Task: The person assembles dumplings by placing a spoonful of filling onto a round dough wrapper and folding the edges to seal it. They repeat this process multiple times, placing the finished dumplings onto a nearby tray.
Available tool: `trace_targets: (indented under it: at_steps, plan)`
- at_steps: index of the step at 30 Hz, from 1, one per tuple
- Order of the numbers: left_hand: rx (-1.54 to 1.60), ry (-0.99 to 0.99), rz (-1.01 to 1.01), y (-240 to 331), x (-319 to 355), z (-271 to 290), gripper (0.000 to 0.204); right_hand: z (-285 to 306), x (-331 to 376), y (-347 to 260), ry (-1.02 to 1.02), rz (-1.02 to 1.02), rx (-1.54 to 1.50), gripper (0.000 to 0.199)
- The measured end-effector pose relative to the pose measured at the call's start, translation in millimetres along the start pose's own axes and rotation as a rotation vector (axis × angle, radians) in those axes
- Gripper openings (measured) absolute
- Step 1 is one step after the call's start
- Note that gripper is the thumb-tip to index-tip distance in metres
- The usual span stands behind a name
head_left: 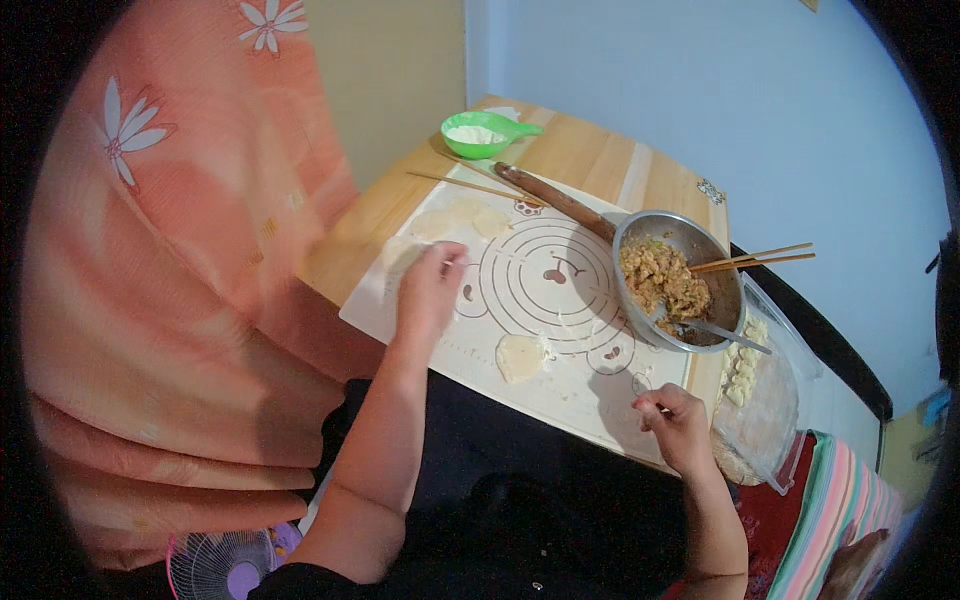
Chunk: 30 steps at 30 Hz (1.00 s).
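My left hand [428, 285] is over the left part of a white pastry mat [585, 395], beside several thin round dough wrappers [437, 222]. Its fingers are drawn together, with a pale sliver at their tips that I cannot make out. My right hand [679, 425] hovers at the mat's near right edge, thumb and fingers pinched; whatever is between them is too small to name. One more dough wrapper [521, 358] lies flat near the mat's front edge, between my hands, with a dusting of flour next to it.
Right of the mat, a steel bowl [735, 300] holds minced filling [660, 275], chopsticks [765, 257] and a spoon [735, 333]. A rolling pin [555, 198] lies behind. A green scoop [470, 150] of flour stands far back. Folded dumplings [741, 376] fill part of a clear tray [780, 420].
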<state>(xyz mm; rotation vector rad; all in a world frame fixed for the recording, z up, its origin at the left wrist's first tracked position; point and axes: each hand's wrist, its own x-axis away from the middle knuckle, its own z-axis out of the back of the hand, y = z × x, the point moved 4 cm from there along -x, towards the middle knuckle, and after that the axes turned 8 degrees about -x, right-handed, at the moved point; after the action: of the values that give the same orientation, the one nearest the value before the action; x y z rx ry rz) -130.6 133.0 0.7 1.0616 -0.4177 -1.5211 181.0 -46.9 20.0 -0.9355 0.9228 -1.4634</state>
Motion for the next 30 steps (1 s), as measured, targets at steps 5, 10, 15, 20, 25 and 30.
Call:
trace_targets:
  at_steps: [5,10,15,20,25,30]
  plan:
    - [-0.142,0.060,0.021,-23.6,-12.0,17.1,0.019,-35.2,-42.1,-21.2,0.080,0.150,0.305,0.035]
    - [-0.134,0.073,0.066,-31.5,-16.8,21.6,0.021,-69.3,-90.1,-32.9,0.060,0.181,0.699,0.028]
    - [0.057,0.024,0.156,-33.7,-16.1,16.1,0.018,-88.3,-133.3,-27.4,0.115,0.332,0.774,0.017]
    - [0.131,0.002,0.012,-17.5,-10.3,1.5,0.024,-90.8,-148.0,-45.9,0.052,0.430,0.526,0.019]
    - [0.688,-0.573,-0.132,62.2,42.1,-71.0,0.045,-104.4,-160.6,-18.5,0.014,-0.118,-0.872,0.039]
    - [0.527,-0.438,-0.201,79.7,45.0,-102.8,0.050,-119.9,-123.5,-54.1,0.126,-0.243,-1.127,0.049]
